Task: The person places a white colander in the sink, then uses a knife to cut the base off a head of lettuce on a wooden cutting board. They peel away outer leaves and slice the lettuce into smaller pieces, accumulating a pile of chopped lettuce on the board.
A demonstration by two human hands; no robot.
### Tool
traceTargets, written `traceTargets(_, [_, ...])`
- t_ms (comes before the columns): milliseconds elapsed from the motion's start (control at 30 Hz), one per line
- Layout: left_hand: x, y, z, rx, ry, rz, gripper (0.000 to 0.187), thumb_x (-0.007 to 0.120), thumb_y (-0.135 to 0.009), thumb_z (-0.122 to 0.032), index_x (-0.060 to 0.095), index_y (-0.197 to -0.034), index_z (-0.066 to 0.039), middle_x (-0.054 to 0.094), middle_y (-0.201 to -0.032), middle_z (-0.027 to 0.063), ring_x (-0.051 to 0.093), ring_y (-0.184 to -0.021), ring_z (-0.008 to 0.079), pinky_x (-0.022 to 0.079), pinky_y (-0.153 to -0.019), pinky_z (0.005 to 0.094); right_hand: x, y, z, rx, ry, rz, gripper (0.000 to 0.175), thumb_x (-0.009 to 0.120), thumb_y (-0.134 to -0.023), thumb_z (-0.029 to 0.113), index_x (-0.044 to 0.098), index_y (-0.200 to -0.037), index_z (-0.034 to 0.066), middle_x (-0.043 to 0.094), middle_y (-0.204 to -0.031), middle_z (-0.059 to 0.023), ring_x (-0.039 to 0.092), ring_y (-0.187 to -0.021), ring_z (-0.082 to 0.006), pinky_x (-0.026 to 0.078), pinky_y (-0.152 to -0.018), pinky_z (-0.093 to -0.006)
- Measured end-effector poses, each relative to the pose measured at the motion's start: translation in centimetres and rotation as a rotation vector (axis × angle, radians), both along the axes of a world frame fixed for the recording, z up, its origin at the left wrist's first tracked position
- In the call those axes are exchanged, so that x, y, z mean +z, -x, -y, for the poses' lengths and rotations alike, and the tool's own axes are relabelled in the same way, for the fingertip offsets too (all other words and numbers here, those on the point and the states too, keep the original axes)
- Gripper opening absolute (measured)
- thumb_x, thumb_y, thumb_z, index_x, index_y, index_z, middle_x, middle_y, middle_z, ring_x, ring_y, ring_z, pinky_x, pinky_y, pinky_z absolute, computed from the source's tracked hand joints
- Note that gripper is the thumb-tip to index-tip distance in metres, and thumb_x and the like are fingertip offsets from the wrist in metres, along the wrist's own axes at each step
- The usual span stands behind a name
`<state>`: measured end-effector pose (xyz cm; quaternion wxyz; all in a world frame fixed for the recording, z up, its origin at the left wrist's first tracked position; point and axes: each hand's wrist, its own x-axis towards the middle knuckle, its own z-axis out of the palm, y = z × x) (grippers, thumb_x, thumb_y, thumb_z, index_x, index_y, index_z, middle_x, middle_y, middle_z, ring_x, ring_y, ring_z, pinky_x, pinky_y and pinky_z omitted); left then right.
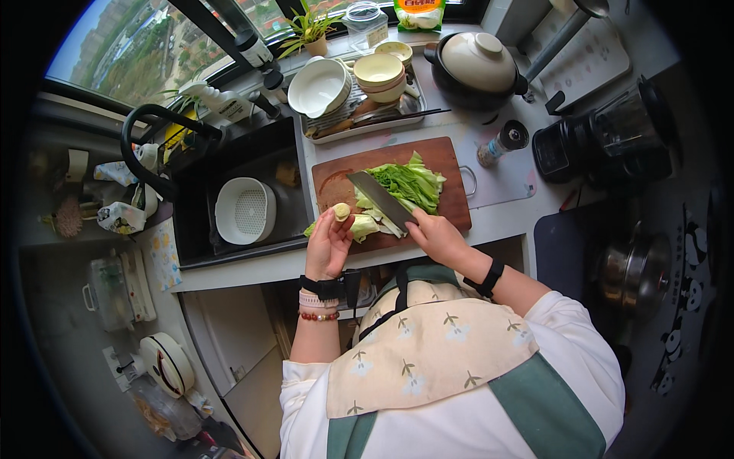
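Note:
My left hand [328, 245] holds a small round pale-yellow piece [342, 212] between thumb and fingers; it looks like the cut stem end of a leafy vegetable. In my right hand [440, 236] is the handle of a kitchen knife, its broad blade [378, 196] slanting up and left over a wooden cutting board [441, 150]. Sliced green leafy vegetable [408, 182] lies heaped beyond the blade. Paler leaf pieces [364, 227] rest near the board's front edge, partly hidden by my left hand.
To the left, a black sink [195, 172] holds a white strainer basket [245, 211], under a black faucet [137, 132]. Behind the board stand a tray [344, 135] of bowls and utensils and a lidded clay pot [479, 69]. A grinder bottle [502, 142] and blender [602, 135] are right.

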<state>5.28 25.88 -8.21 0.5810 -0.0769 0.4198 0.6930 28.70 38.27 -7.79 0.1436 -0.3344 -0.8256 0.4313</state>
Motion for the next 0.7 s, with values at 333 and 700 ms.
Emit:
traceTargets(333, [-1.6,-1.0,6.5,-0.043,0.049,-0.380,0.017,0.065,-0.099,-0.006,0.056,-0.115,-0.005,0.066,-0.111,0.0073,0.066,-0.101,0.0170,0.054,-0.089,0.0293,0.2,-3.8,-0.9,0.190,-0.138,0.246,0.020,0.060,-0.098,0.022,0.050,-0.095,0.0060,0.065,-0.077,-0.0192,0.064,-0.074,-0.0427,0.050,-0.062,-0.0531])
traceTargets(700, [-6.7,-7.4,4.3,-0.212,0.069,-0.889,0.027,0.079,-0.083,0.002,0.059,-0.101,-0.001,0.063,-0.101,0.0066,0.068,-0.093,0.0174,0.056,-0.085,0.0290,0.8,-8.0,-2.8,0.406,-0.247,0.428,0.018,0.061,-0.095,0.022,0.053,-0.092,0.0060,0.066,-0.075,-0.0166,0.066,-0.071,-0.0402,0.052,-0.063,-0.0519])
